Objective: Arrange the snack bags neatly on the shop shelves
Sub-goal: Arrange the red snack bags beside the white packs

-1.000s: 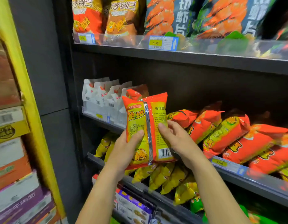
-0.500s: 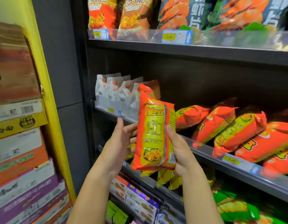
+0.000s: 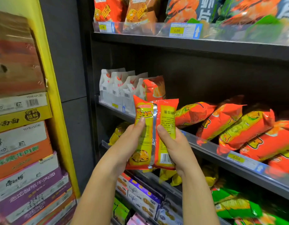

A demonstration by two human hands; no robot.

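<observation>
Left hand (image 3: 129, 143): I grip the bag's left edge. My thumb lies flat on the side facing me and my fingers are curled behind it, out of sight.
Right hand (image 3: 174, 143): I clamp the right edge the same way, with my thumb on the yellow panel and my fingers wrapped round the back.
Bag (image 3: 155, 127): it is orange and yellow and I hold it upright between both hands, in the air in front of the left part of the middle shelf. Its back faces me, with a silver seam down the middle and a barcode at the lower right.
Shelf (image 3: 221, 153): the clear front rail runs behind my right hand. I cannot tell whether the bag touches it.
Orange bags (image 3: 229, 124): a row of the same kind lies on that shelf, right of my bag. They are tilted, leaning one on the next.
White bags (image 3: 117, 88): they stand upright at the shelf's left end, behind my bag, with one orange pack at their right.
Yellow bags (image 3: 117, 132): they are on the shelf below, partly hidden by my hands.
Boxes (image 3: 140, 195): they are lower down, under my wrists, with green bags (image 3: 234, 207) to their right.
Top bags (image 3: 140, 12): they are on the highest shelf, above a price tag (image 3: 185, 30) reading 5.00.
Cartons (image 3: 22, 143): they are stacked at far left, beside a yellow post (image 3: 48, 78).
</observation>
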